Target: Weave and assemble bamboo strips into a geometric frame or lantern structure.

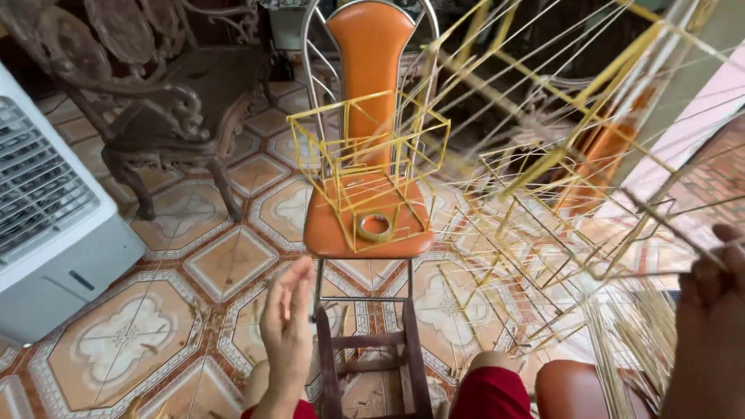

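Yellow sticks, thin and pale, make up the frame [574, 209] that the right hand [710, 326] holds up at the right of the view. The frame is a tangle of open boxes and long rods, hanging in the air above the floor [132, 341] and reaching toward the upper right. The right fingers [725, 256] are curled closed around one or more of its rods near the right edge; which rod exactly, I cannot tell.

The left hand [285, 322] is raised low centre, palm turned sideways, fingers straight and together, holding nothing and touching nothing. It is just in front of a small wooden stool [371, 365].

Beyond it, an orange chair [371, 46] with a metal back carries one cube frame [369, 167] of the same yellow sticks, standing upright on the seat. One tape roll [375, 226] lies flat on the seat, inside the cube's base.

A loose bundle [628, 341] of sticks leans at the lower right, beside the knees in red cloth.

Risk, as I judge it: the joints look slight, so a hard squeeze or a knock against the chair could bend or split the held frame. A swing of it could also tip the cube off the seat.

Count: two hands, one held frame, one cube, one tape roll, one bundle. One dark carved chair [155, 109] upper left, one white cooler [46, 225] at left.
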